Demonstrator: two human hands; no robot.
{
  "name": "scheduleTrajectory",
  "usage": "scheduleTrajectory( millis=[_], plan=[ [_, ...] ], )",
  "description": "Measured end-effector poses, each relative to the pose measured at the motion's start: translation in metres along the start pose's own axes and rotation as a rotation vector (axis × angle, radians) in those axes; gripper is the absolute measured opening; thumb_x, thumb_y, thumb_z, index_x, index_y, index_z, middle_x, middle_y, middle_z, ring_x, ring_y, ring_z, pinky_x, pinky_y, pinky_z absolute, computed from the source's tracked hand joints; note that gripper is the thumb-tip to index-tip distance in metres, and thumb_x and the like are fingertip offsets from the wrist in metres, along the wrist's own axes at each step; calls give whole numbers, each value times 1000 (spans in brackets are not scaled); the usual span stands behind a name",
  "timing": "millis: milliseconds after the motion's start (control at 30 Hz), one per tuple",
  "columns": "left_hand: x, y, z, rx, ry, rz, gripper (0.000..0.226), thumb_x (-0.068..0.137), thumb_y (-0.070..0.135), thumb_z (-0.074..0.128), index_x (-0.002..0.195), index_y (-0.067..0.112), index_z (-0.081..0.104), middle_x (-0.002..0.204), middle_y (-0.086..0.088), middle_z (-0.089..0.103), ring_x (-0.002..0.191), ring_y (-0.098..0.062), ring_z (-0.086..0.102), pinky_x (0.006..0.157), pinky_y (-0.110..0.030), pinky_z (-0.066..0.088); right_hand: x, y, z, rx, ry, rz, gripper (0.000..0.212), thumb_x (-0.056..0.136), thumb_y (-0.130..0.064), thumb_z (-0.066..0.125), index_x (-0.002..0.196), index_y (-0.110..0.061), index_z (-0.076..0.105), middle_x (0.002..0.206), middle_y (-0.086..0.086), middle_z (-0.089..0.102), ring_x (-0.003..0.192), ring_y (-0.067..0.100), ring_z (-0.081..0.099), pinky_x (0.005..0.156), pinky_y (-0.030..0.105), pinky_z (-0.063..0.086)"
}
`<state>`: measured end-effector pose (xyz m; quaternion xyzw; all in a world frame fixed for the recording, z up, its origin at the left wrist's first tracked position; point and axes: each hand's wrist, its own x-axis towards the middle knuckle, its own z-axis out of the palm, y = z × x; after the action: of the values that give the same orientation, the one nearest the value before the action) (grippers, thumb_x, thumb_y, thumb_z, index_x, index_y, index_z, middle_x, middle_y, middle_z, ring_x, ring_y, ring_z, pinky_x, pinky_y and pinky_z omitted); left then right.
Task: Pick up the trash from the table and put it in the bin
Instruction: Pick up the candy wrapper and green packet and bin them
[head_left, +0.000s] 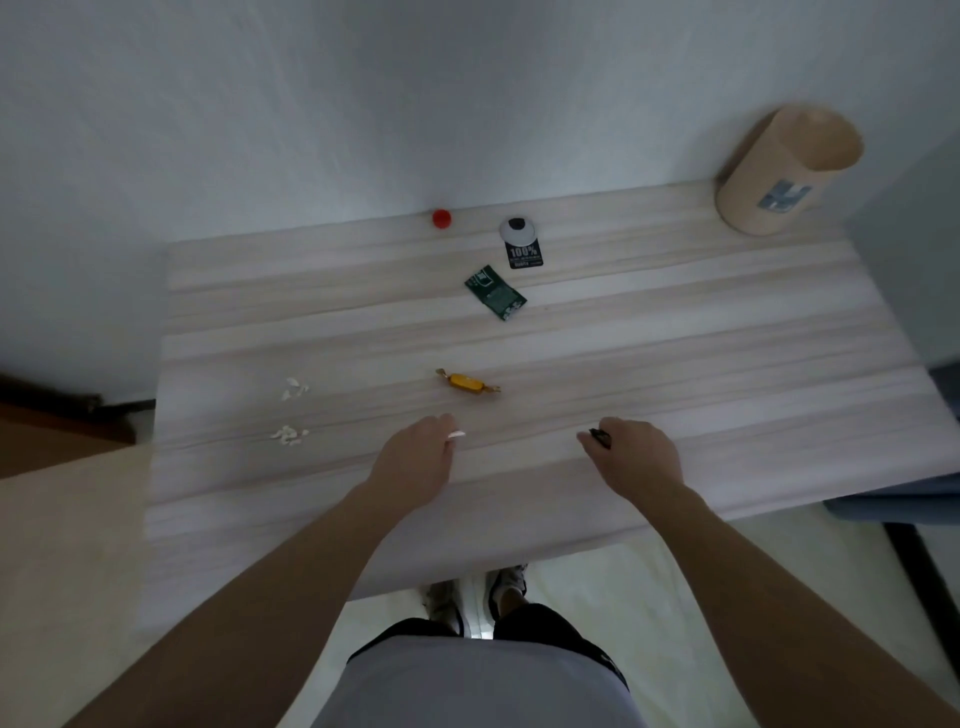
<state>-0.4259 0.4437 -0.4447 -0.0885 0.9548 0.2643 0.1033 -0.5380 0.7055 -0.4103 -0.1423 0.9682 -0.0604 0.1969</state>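
On the pale wooden table lie a yellow wrapped candy, a green wrapper, a black-and-white label, a red cap and two clusters of white scraps. The tan cylindrical bin stands at the table's far right corner. My left hand hovers low over the table near its front, pinching a small white scrap at the fingertips. To its right my right hand is closed on a small black piece.
A white wall runs behind the table. A brown surface sits at the left, and a dark blue object at the right edge. My feet and shorts show below the table's front edge.
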Motion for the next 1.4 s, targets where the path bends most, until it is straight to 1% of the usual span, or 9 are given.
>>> scheduleTrajectory(
  millis=[133,300,433,600,700,800,933,1067,1400],
  plan=[
    [1,-1,-14,-8,20,5,12,92,32,49,89,20,53,86,-4,59,80,-27,56,66,-34,41,1,-13,-11,13,35,17,45,92,-51,45,63,-16,46,56,1,51,54,19,51,48,26,35],
    [11,-6,-27,4,-1,5,19,87,38,57,76,23,53,74,2,52,73,-21,50,61,-31,34,6,-26,-20,70,90,35,29,85,-34,50,65,-14,46,57,3,50,56,25,50,50,28,36],
    [25,-5,-32,22,-12,4,26,87,38,60,70,21,50,73,0,48,70,-19,45,61,-31,30,18,-32,-24,73,85,0,17,85,-32,52,89,-21,63,79,4,66,71,26,59,62,30,49],
    [43,1,-32,-62,-12,-3,10,88,26,60,88,16,58,89,-1,49,82,-23,52,68,-31,33,51,-30,-27,109,32,-34,40,86,-35,53,125,-25,54,112,2,65,94,26,63,79,35,52],
    [54,5,-33,-99,-21,-39,24,87,20,63,110,14,59,107,-4,49,86,-25,55,74,-36,45,73,-27,-29,115,-14,-52,48,86,-36,53,133,-26,44,123,3,57,100,27,61,81,37,51],
    [69,6,-29,-79,-25,-62,35,84,19,65,118,19,54,116,-2,45,85,-25,57,74,-38,49,93,-26,-30,104,-47,-77,55,87,-35,53,138,-25,35,133,6,48,105,29,60,80,39,52],
    [87,6,-22,-72,-58,-103,44,81,20,67,123,22,52,123,-2,42,90,-25,59,76,-37,50,121,-32,-35,108,-63,-121,60,88,-32,56,141,-21,30,134,10,42,100,32,59,73,37,48],
    [102,4,-15,-53,-96,-160,48,79,24,71,124,25,52,126,0,42,97,-24,60,78,-37,50,150,-41,-37,114,-89,-174,63,87,-31,58,142,-20,29,137,12,39,102,35,59,78,39,49],
    [140,-15,-12,-17,-145,-178,30,84,31,66,113,33,60,111,5,52,94,-20,60,77,-33,47,226,-75,-32,87,-139,-360,68,86,-31,60,144,-27,26,135,10,36,99,34,59,81,43,53]
  ],
)
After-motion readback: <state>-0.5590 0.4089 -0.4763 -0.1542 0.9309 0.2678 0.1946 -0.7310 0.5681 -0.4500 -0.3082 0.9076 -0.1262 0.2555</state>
